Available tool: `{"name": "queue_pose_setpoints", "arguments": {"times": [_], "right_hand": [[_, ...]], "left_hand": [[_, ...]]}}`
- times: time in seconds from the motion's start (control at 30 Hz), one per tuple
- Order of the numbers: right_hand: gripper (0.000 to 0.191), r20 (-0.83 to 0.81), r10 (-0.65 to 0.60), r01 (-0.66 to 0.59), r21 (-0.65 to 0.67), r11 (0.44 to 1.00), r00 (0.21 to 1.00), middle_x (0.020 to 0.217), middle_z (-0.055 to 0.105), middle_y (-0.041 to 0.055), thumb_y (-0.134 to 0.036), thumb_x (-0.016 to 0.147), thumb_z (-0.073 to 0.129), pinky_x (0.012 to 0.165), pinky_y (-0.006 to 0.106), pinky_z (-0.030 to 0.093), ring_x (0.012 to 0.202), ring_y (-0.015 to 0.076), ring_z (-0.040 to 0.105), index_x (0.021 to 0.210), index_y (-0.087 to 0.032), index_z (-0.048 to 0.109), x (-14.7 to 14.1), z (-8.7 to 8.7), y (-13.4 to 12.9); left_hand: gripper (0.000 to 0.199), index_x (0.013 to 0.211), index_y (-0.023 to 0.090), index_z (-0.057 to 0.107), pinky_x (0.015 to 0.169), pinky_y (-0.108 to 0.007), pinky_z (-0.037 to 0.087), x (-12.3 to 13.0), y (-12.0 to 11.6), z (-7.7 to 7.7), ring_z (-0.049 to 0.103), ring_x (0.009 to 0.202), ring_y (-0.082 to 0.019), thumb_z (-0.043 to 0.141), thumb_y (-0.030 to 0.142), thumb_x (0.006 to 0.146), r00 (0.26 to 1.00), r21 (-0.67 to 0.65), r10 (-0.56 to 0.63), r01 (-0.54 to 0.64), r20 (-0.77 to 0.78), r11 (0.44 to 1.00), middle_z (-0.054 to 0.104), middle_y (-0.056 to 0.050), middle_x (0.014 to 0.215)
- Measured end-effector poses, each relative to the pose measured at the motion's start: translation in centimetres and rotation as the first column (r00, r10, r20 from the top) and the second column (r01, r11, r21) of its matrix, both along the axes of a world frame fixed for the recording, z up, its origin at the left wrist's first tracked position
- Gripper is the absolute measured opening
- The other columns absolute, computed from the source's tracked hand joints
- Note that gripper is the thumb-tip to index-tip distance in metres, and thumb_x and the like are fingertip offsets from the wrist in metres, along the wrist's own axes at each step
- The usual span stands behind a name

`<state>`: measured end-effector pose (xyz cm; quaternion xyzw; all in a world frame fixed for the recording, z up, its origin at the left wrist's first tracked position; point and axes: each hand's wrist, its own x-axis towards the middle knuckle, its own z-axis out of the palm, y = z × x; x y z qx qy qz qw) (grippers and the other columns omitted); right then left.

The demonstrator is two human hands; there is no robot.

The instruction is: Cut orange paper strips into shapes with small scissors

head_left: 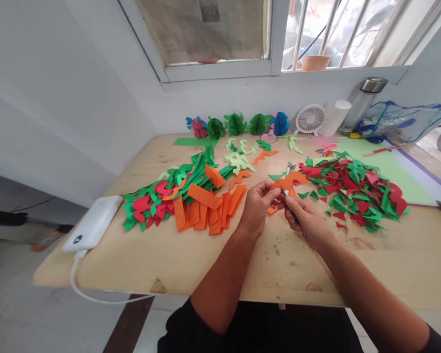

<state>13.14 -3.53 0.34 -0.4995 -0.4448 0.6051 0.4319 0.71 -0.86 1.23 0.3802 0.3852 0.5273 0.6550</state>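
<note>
My left hand (pixel 259 203) pinches a wavy piece of orange paper (pixel 293 179) between thumb and fingers, above the wooden table. Close against it, my right hand (pixel 304 215) is closed on a small pair of scissors (pixel 283 192); their metal blades meet the paper, and the fingers hide most of the handles. A cut strip of orange paper (pixel 273 208) shows just below the hands. Left of my left hand lie folded orange paper strips (pixel 206 213). To the right of my right hand spreads a heap of red and green paper scraps (pixel 356 191).
Green paper strips (pixel 198 171) and red cut shapes (pixel 147 206) lie to the left. Folded paper fruits (pixel 236 123) line the wall beside a small white fan (pixel 310 119). A glass bottle (pixel 363 103) stands at the back right. A white power bank (pixel 93 223) trails a cable over the front edge.
</note>
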Motion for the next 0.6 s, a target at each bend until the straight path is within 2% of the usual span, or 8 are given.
{"name": "queue_pose_setpoints", "arguments": {"times": [0.6], "right_hand": [[0.047, 0.006, 0.004, -0.004, 0.025, 1.0, 1.0, 0.042, 0.034, -0.0083, -0.064, 0.076, 0.06, 0.036, 0.021, 0.013, 0.037, 0.0055, 0.021, 0.07, -0.017, 0.057, -0.02, -0.26, 0.06]], "left_hand": [[0.019, 0.068, 0.016, 0.058, 0.058, -0.025, 0.044, 0.05, 0.12, -0.26, 0.052, 0.054, -0.01, 0.068, 0.032, 0.064, 1.0, 0.0, 0.0, 0.0, 0.0, 1.0, 0.059, 0.001, 0.061]]}}
